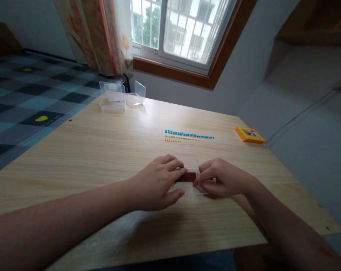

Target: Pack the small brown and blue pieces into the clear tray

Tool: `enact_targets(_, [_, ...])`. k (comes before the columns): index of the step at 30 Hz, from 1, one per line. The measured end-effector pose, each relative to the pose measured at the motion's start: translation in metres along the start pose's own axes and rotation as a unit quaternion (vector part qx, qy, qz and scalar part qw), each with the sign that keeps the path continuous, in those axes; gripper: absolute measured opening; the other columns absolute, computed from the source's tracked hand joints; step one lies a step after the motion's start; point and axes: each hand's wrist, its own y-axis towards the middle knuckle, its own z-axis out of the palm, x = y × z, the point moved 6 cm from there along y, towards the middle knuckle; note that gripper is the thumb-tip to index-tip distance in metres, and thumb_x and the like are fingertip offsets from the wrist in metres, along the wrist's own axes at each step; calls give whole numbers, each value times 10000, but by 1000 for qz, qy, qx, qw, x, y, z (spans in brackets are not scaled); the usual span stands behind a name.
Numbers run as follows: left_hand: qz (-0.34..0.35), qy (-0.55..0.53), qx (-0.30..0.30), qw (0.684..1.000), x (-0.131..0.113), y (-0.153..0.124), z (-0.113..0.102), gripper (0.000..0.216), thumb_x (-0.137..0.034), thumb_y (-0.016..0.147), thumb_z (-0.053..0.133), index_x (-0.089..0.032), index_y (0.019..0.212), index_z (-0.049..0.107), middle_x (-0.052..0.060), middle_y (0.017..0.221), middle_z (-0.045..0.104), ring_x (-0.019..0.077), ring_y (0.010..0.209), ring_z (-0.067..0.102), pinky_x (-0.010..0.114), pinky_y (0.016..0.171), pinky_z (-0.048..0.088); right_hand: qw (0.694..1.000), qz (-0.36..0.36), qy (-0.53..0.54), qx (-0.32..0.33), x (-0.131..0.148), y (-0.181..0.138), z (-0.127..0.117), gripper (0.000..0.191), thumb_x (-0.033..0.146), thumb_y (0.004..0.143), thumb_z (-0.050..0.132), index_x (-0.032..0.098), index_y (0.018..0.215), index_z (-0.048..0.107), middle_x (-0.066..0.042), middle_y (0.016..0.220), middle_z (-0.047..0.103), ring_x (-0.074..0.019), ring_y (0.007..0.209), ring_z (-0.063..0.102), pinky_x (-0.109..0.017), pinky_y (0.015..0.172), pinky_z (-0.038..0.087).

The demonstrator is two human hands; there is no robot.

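In the head view a clear plastic box (186, 188) lies on the table in front of me, its transparent lid (187, 159) folded back on the far side. Inside it is a dark reddish-brown block with a fine grid-like texture (189, 177). My left hand (161, 182) grips the box's left side, fingertips at the brown block and thumb across the near part. My right hand (219, 178) is at the right side, fingers curled in a pinch by the block's right end. Whatever lies between those fingertips is hidden.
Beyond the box, rows of small blue pieces (187, 134) and small yellow pieces (173, 139) lie on the wooden table (102, 150). Two open clear boxes, one larger (112, 103) and one smaller (135, 98), stand at the far left. An orange-yellow box (249, 134) sits near the right edge.
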Motion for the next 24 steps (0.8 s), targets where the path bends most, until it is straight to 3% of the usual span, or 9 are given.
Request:
enact_targets(8, [-3, 2, -6, 1000, 0, -2, 0, 428, -393, 935, 613, -120, 1259, 671, 136, 1235, 686, 329, 1159, 589, 496, 1053, 473, 1000, 10, -7, -14, -5, -6, -8, 246, 78, 785, 618, 181, 886, 818, 4, 723, 658, -87, 607, 557, -218, 593, 379])
enact_targets(24, [2, 2, -11, 1000, 0, -1, 0, 434, -399, 936, 624, -121, 1266, 674, 134, 1232, 685, 324, 1155, 587, 483, 1053, 468, 999, 26, -35, 25, -5, -4, -3, 211, 81, 821, 611, 188, 830, 793, 23, 705, 612, -81, 608, 528, -224, 598, 357])
